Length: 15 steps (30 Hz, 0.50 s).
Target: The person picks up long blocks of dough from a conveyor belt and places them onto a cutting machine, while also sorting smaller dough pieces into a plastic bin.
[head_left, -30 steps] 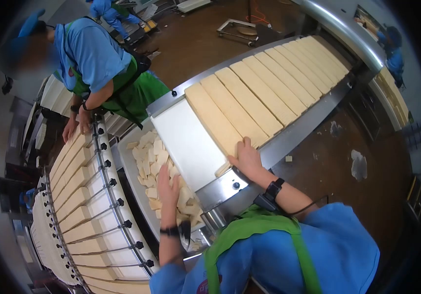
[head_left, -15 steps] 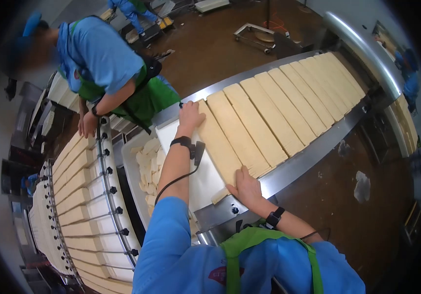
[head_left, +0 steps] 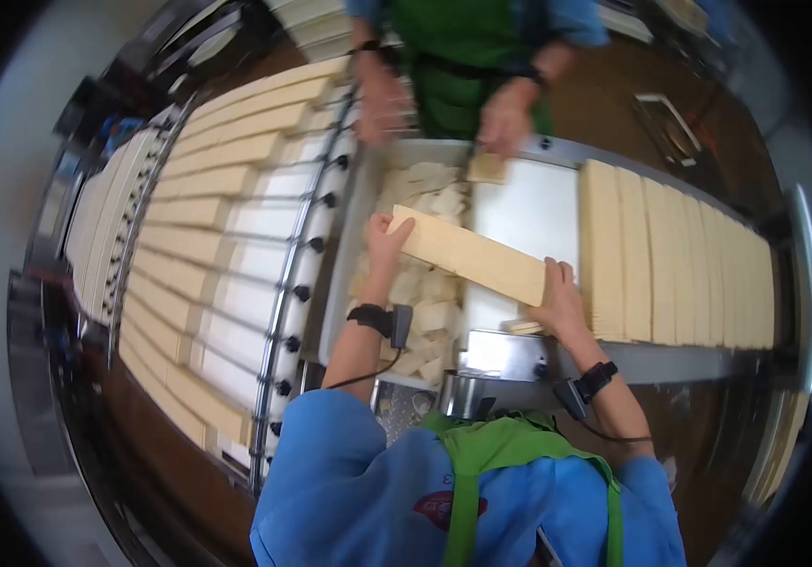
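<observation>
A long pale yellow slab, dough-like in look (head_left: 481, 260), is held by its two ends in my hands. My left hand (head_left: 387, 241) grips its far-left end, with the thumb on top. My right hand (head_left: 561, 300) closes round the near-right end. The slab is tilted above a bin of pale offcuts (head_left: 429, 312) and the edge of a white board (head_left: 529, 213). To the right, a row of similar slabs (head_left: 656, 255) lies side by side on the metal table. Some small pieces (head_left: 524, 327) lie under my right hand.
Opposite me stands a co-worker in a green apron (head_left: 467, 57); one of their hands (head_left: 508, 118) is above a small pale piece (head_left: 487, 169) at the board's far edge. At left, a conveyor carries more slabs between metal rods (head_left: 273, 283). A steel plate (head_left: 505, 354) is nearest me.
I have lifted the end slab off the row and carried it left over the bin. My view has turned left. The co-worker's hands have moved from the conveyor to the board's far side.
</observation>
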Tool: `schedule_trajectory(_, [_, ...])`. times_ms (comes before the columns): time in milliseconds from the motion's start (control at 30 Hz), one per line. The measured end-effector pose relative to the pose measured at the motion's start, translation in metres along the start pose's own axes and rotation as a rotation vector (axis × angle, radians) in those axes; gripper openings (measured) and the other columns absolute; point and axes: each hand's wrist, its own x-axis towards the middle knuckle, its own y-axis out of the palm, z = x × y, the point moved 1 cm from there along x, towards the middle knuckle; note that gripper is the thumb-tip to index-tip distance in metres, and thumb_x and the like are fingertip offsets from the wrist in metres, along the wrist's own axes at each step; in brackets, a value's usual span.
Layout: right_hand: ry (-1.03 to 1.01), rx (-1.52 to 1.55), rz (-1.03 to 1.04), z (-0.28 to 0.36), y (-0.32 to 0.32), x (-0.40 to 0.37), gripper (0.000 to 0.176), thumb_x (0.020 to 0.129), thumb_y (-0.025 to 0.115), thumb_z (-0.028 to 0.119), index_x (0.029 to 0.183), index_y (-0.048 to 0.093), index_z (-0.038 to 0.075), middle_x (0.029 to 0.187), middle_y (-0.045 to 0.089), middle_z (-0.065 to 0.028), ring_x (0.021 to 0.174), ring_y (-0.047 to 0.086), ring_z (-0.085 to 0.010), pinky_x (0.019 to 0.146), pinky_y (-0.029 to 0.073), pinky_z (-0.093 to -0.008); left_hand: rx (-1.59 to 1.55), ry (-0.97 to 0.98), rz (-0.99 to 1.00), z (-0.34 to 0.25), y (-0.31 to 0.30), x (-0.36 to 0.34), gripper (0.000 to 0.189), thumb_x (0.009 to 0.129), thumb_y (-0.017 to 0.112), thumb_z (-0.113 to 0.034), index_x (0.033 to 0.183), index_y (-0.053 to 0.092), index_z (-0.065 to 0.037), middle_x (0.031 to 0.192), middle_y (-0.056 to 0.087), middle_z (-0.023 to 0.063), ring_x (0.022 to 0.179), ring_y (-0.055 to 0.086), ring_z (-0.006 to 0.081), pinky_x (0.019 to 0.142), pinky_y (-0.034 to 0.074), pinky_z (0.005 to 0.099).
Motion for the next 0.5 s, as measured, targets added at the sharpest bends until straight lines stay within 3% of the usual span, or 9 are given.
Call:
schedule_trajectory(67, [-0.162, -0.046, -0.082, 0.03, 0.011, 0.002, 0.086, 0.056, 0.074, 0.021, 0.126, 0.03, 0.003, 0.119, 0.036, -0.0234, 0.099, 0.048, -0.0402, 0.085, 0.042, -0.0416, -0.04, 0.138, -0.173, -0.034, -0.044, -0.025, 0.029, 0.072, 0.071, -0.013, 0.086, 0.047, -0.004, 0.075, 0.054, 0.0025, 0.068, 0.049, 0.0103, 0.061, 0.041, 0.024])
schedule_trajectory(100, [-0.242, 0.005, -0.039, 0.053, 0.014, -0.001, 0.086, 0.055, 0.075, 0.02, 0.126, 0.031, 0.003, 0.119, 0.036, -0.0226, 0.099, 0.048, -0.0392, 0.086, 0.042, -0.0412, 0.229, 0.246, -0.3, -0.049, -0.078, -0.034, 0.027, 0.074, 0.068, -0.014, 0.088, 0.048, -0.003, 0.076, 0.055, 0.0033, 0.068, 0.051, 0.0111, 0.06, 0.042, 0.0244])
schedule_trajectory(167, [-0.394, 0.111, 0.031, 0.109, 0.015, -0.009, 0.086, 0.053, 0.077, 0.02, 0.125, 0.032, 0.003, 0.119, 0.037, -0.0211, 0.1, 0.048, -0.0372, 0.087, 0.041, -0.0404, 0.351, 0.109, -0.511, -0.079, -0.147, -0.056, 0.025, 0.079, 0.063, -0.019, 0.091, 0.05, -0.003, 0.076, 0.056, 0.0084, 0.07, 0.053, 0.016, 0.065, 0.043, 0.029])
schedule_trajectory(233, [-0.485, 0.365, 0.258, 0.154, 0.035, -0.024, 0.072, 0.058, 0.075, 0.021, 0.119, 0.042, 0.002, 0.112, 0.044, -0.0175, 0.098, 0.05, -0.0323, 0.086, 0.041, -0.0373, 0.452, 0.211, -0.598, -0.1, -0.226, -0.08, 0.021, 0.086, 0.053, -0.022, 0.091, 0.056, -0.002, 0.078, 0.059, 0.0092, 0.072, 0.053, 0.0155, 0.068, 0.043, 0.0298])
schedule_trajectory(267, [-0.545, 0.45, 0.354, 0.171, 0.055, -0.031, 0.066, 0.06, 0.074, 0.021, 0.116, 0.045, 0.002, 0.11, 0.046, -0.0167, 0.097, 0.051, -0.0311, 0.085, 0.042, -0.0362, 0.425, 0.167, -0.649, -0.097, -0.27, -0.088, 0.026, 0.088, 0.049, -0.024, 0.088, 0.06, 0.0, 0.076, 0.059, 0.0075, 0.072, 0.052, 0.014, 0.067, 0.043, 0.0286])
schedule_trajectory(300, [-0.602, 0.533, 0.45, 0.191, 0.072, -0.04, 0.061, 0.062, 0.072, 0.02, 0.114, 0.048, 0.001, 0.107, 0.049, -0.0159, 0.096, 0.051, -0.03, 0.085, 0.042, -0.0351, 0.298, 0.069, -0.625, -0.073, -0.327, -0.092, 0.03, 0.088, 0.048, -0.025, 0.086, 0.061, 0.001, 0.074, 0.059, 0.0051, 0.07, 0.051, 0.0112, 0.065, 0.042, 0.0254])
schedule_trajectory(367, [-0.625, 0.65, 0.539, 0.238, 0.097, -0.068, 0.046, 0.067, 0.069, 0.019, 0.107, 0.054, 0.0, 0.099, 0.053, -0.0148, 0.093, 0.052, -0.0282, 0.081, 0.043, -0.0326, 0.151, -0.026, -0.629, -0.081, -0.382, -0.121, 0.034, 0.089, 0.048, -0.027, 0.086, 0.062, 0.003, 0.074, 0.059, 0.0017, 0.068, 0.051, 0.0072, 0.062, 0.041, 0.0207])
schedule_trajectory(433, [-0.554, 0.691, 0.67, 0.279, 0.117, -0.094, 0.043, 0.069, 0.068, 0.018, 0.106, 0.055, 0.0, 0.097, 0.053, -0.0145, 0.092, 0.052, -0.0273, 0.08, 0.043, -0.032, 0.224, -0.053, -0.649, -0.072, -0.426, -0.136, 0.032, 0.087, 0.05, -0.027, 0.088, 0.062, 0.004, 0.074, 0.061, 0.0057, 0.071, 0.054, 0.0096, 0.064, 0.042, 0.0236])
schedule_trajectory(500, [-0.531, 0.724, 0.75, 0.307, 0.136, -0.113, 0.042, 0.07, 0.067, 0.018, 0.105, 0.055, -0.001, 0.096, 0.053, -0.0144, 0.091, 0.053, -0.0268, 0.079, 0.043, -0.0318, 0.524, -0.072, -0.521, -0.054, -0.465, -0.14, 0.032, 0.086, 0.051, -0.028, 0.085, 0.061, 0.002, 0.077, 0.062, 0.0119, 0.074, 0.057, 0.0171, 0.067, 0.044, 0.0285])
